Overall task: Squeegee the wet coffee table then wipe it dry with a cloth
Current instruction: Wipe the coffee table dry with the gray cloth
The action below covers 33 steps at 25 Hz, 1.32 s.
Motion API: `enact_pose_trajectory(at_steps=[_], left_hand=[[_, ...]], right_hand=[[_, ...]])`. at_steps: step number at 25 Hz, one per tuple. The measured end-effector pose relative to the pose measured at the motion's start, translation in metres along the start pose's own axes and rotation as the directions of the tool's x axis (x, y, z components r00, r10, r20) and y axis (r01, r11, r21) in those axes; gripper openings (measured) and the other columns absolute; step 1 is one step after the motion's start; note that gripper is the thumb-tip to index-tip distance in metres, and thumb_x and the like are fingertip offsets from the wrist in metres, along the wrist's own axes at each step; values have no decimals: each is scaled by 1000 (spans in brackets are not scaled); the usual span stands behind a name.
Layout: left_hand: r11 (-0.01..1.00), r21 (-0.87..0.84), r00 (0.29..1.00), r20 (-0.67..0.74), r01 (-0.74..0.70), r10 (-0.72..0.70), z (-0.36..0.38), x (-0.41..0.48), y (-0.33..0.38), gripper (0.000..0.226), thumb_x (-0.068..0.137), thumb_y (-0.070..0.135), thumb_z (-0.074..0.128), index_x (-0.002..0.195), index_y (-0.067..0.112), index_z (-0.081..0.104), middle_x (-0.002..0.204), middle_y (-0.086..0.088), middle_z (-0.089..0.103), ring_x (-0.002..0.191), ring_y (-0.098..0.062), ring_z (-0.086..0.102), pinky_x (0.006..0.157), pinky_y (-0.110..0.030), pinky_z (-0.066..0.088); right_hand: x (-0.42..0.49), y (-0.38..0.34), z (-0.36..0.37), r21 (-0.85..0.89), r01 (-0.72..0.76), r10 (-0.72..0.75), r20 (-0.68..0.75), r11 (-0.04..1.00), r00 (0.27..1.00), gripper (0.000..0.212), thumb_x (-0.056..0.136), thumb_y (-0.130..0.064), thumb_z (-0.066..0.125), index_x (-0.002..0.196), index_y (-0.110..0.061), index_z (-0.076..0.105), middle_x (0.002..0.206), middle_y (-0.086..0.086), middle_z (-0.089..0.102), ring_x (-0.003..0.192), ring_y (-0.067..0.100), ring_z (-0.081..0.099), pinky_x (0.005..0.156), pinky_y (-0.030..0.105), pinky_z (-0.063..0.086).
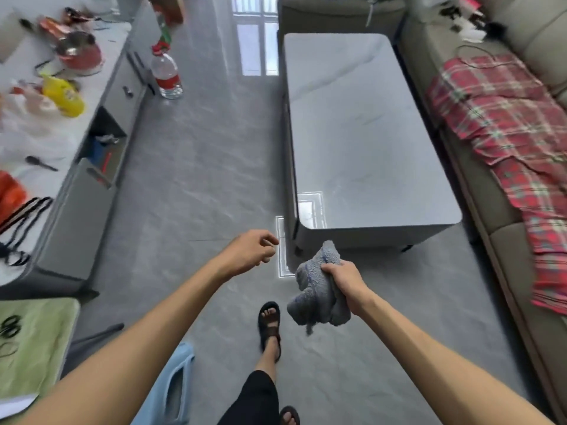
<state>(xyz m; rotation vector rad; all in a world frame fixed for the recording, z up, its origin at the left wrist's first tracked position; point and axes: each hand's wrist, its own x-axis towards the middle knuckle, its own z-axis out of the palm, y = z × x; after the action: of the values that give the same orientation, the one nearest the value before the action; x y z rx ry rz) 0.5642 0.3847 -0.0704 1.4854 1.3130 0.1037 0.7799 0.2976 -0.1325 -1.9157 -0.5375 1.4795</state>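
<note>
The right hand grips a grey cloth near the shiny surface, the left hand has loose, curled, empty fingers, and the bottle has a red label too blurry to read.

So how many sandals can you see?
2. One sandal on the forward foot, beside the cloth; the other sandal at the bottom edge, partly cut off.

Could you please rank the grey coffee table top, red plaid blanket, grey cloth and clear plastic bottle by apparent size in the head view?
1. glossy grey rectangular coffee table top
2. red plaid blanket, cropped at the frame edge
3. fluffy grey cloth, near the camera
4. clear red-labelled plastic bottle, farther off
</note>
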Motion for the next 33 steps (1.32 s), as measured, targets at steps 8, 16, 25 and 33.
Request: enact_pose_trajectory(at_steps=[8,16,25,33], left_hand=[[997,68,989,144,37,-47,36,183,86,18,90,10,55,106,11,64,100,-12,69,78,-18,63,66,-24,46],[978,16,974,86,207,-208,130,338,125,14,87,10,57,96,18,64,98,-8,67,81,-20,65,71,-27,50],[932,178,918,-305,317,-254,177,477,83,33,86,23,58,119,16,59,129,-9,56,114,-26,56,85,-33,41],[907,51,786,-520,419,-334,170,553,-28,58,94,34,50,139,4,32,143,-18,39,126,-40,45,103,-45,37]], right_hand=[[124,-39,-119,236,-32,80,-197,971,977,11,85,-14,69,89,-4,69,87,21,73,74,31,70,75,44,57],[295,-60,-265,-85,-108,50,-503,991,863,17,81,-23,61,84,-9,70,90,15,73,90,35,67,79,43,55],[493,-74,-369,-752,23,-389,-313,658,866,27,90,-43,47,86,-20,61,100,10,64,89,32,53,69,37,41],[609,-23,-322,-539,59,-358,-469,840,807,78,83,-50,50,144,-4,40,157,14,28,145,29,20,119,40,11]])
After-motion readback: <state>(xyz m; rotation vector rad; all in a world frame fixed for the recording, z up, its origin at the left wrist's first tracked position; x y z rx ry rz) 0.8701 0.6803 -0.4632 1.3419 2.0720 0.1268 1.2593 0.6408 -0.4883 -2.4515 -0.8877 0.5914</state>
